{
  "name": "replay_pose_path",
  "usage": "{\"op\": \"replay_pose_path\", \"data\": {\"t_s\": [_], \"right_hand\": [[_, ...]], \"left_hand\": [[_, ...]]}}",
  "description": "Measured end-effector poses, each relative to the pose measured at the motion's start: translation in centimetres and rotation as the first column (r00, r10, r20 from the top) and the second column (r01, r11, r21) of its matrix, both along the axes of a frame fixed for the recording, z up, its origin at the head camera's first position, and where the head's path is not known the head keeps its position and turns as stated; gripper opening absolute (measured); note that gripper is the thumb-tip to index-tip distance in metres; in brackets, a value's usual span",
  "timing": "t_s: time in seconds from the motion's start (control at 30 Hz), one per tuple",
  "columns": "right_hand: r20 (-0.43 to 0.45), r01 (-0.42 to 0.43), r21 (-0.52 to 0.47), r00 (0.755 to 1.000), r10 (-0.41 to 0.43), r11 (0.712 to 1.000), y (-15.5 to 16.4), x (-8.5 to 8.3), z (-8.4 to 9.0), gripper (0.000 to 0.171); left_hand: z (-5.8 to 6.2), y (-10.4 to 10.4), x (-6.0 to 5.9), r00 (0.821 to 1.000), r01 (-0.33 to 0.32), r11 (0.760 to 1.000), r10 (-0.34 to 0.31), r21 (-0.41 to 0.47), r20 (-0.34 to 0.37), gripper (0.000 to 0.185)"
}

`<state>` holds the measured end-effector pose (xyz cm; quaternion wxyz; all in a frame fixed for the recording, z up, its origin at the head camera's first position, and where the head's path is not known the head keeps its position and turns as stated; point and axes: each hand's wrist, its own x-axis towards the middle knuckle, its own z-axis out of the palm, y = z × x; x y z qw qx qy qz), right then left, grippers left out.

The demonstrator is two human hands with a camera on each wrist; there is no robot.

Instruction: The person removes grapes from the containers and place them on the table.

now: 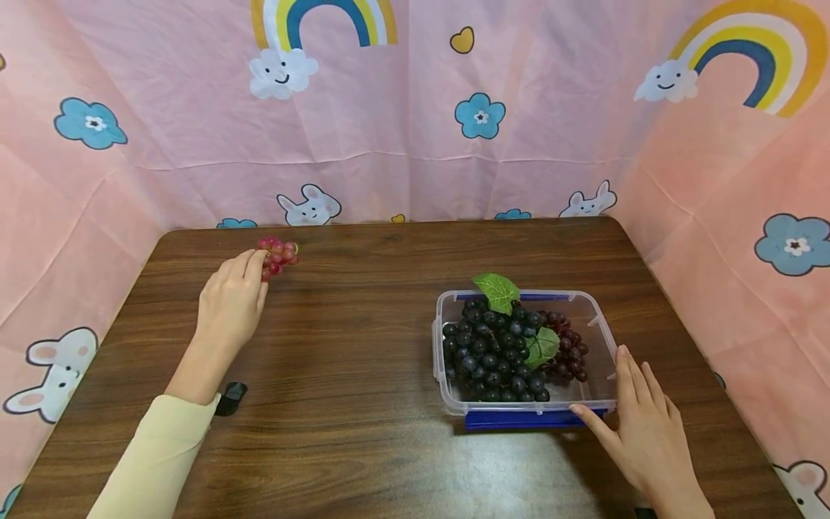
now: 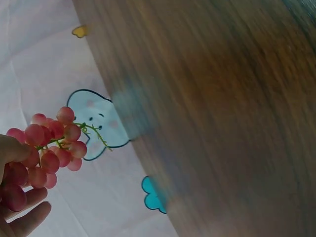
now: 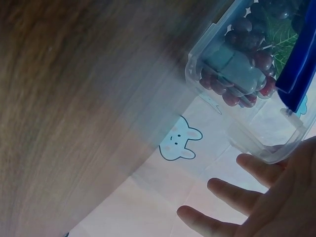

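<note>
Near the table's far left corner, my left hand (image 1: 232,299) grips a small bunch of pinkish-red grapes (image 1: 280,254). In the left wrist view the red grapes (image 2: 49,143) sit between thumb and fingers, and a thin green stem sticks out. At the right, my right hand (image 1: 651,425) lies spread at the near right corner of a clear plastic container (image 1: 599,324), thumb at the front rim and straight fingers along the side. Inside lie a large bunch of black grapes (image 1: 489,353) and a smaller bunch of dark red grapes (image 1: 570,349). Green leaves (image 1: 498,292) top them.
Everything stands on a dark brown wooden table (image 1: 350,346). A blue latch flap (image 1: 525,419) hangs from the container's front side. Pink patterned cloth (image 1: 415,130) surrounds the table at the back and both sides. A black strap (image 1: 231,398) shows at the left wrist.
</note>
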<state>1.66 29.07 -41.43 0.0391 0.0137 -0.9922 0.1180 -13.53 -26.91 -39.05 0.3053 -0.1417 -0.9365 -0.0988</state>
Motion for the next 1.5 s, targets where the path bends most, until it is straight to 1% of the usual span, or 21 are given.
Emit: {"op": "replay_pose_path", "data": {"t_s": [0.13, 0.37, 0.47, 0.6, 0.73, 0.83, 0.9, 0.93, 1.0, 1.07, 1.13, 1.2, 1.23, 1.33, 1.4, 1.5], "right_hand": [[-0.001, 0.002, 0.002, 1.0, -0.002, 1.0, 0.0, 0.0, -0.1, 0.112], [0.013, 0.007, 0.002, 1.0, -0.007, 1.0, 0.1, 0.0, -0.1, 0.112], [0.011, 0.006, 0.002, 1.0, -0.006, 1.0, 0.0, 0.0, -0.1, 0.112], [0.01, 0.006, 0.001, 1.0, -0.006, 1.0, 0.0, 0.0, -0.1, 0.112], [0.011, 0.002, -0.003, 1.0, -0.002, 1.0, -0.1, 0.0, -0.1, 0.112], [0.015, 0.004, -0.003, 1.0, -0.003, 1.0, -0.1, -0.1, -0.1, 0.112], [0.018, 0.006, -0.001, 1.0, -0.006, 1.0, -0.1, -0.1, 0.0, 0.112], [0.022, 0.009, 0.0, 1.0, -0.009, 1.0, -0.1, -0.1, 0.0, 0.112], [0.029, 0.012, 0.001, 1.0, -0.012, 1.0, -0.1, 0.0, 0.1, 0.113], [0.032, 0.013, 0.001, 0.999, -0.013, 1.0, -0.1, 0.0, 0.1, 0.113], [0.032, 0.014, 0.002, 0.999, -0.014, 1.0, 0.0, 0.0, 0.1, 0.112], [0.03, 0.013, 0.0, 0.999, -0.013, 1.0, 0.0, 0.0, 0.1, 0.112], [0.029, 0.013, -0.001, 0.999, -0.013, 1.0, 0.0, 0.0, 0.1, 0.112], [0.023, 0.01, -0.001, 1.0, -0.01, 1.0, 0.0, 0.0, 0.1, 0.112], [0.017, 0.006, -0.002, 1.0, -0.006, 1.0, 0.0, 0.0, 0.0, 0.112], [0.011, 0.003, -0.004, 1.0, -0.003, 1.0, 0.0, 0.0, -0.1, 0.111]], "left_hand": [[-0.6, -0.4, -0.3, 1.0, -0.009, 1.0, 0.009, -0.01, 0.002, 0.044], [-1.6, -1.1, -0.5, 0.999, -0.035, 0.999, 0.037, -0.037, 0.04, 0.043], [-2.0, -1.5, -0.7, 0.998, -0.045, 0.998, 0.047, -0.046, 0.041, 0.044], [-2.7, -2.1, -0.9, 0.998, -0.044, 0.995, 0.047, -0.091, 0.033, 0.041], [-3.5, -2.4, -0.9, 0.998, -0.046, 0.988, 0.053, -0.149, 0.045, 0.038], [-4.0, -2.5, -0.8, 0.995, -0.049, 0.986, 0.062, -0.16, 0.076, 0.04], [-4.1, -2.6, -0.6, 0.991, -0.054, 0.987, 0.071, -0.15, 0.112, 0.042], [-4.1, -2.6, -0.5, 0.987, -0.059, 0.988, 0.079, -0.144, 0.138, 0.043], [-4.1, -2.7, -0.3, 0.973, -0.073, 0.989, 0.099, -0.129, 0.209, 0.047], [-4.0, -2.9, 0.0, 0.95, -0.088, 0.989, 0.119, -0.118, 0.29, 0.05], [-4.0, -3.0, 0.2, 0.922, -0.095, 0.988, 0.132, -0.118, 0.364, 0.054], [-4.0, -3.2, 0.4, 0.897, -0.097, 0.989, 0.134, -0.108, 0.421, 0.056], [-4.0, -3.3, 0.5, 0.887, -0.098, 0.99, 0.134, -0.104, 0.442, 0.057], [-4.2, -3.7, 0.8, 0.866, -0.092, 0.991, 0.127, -0.095, 0.483, 0.059], [-4.3, -3.9, 0.9, 0.859, -0.088, 0.992, 0.123, -0.093, 0.497, 0.062], [-4.5, -4.1, 1.1, 0.853, -0.082, 0.993, 0.116, -0.089, 0.508, 0.065]]}}
